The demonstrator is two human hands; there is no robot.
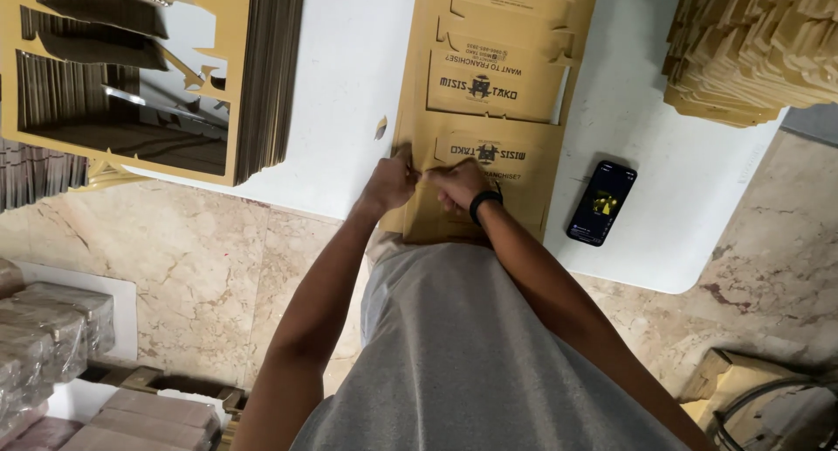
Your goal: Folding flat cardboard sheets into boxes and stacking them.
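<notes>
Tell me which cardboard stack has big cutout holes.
The stack at the table's far left: its top sheet shows large punched-out openings. The far-right stack shows only layered edges.

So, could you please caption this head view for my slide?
Both hands, left and right, pinch a flat tan die-cut cardboard sheet on a white table.

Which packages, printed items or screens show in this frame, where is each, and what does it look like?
Die-cut carton sheet: flat on the white table, tan with dark print, both hands at its near edge.
Phone: right of the sheet, black slab, screen dimly lit.
Flat carton stack: table's far right, tan.
Wrapped bundles: lower left, clear film.
</notes>
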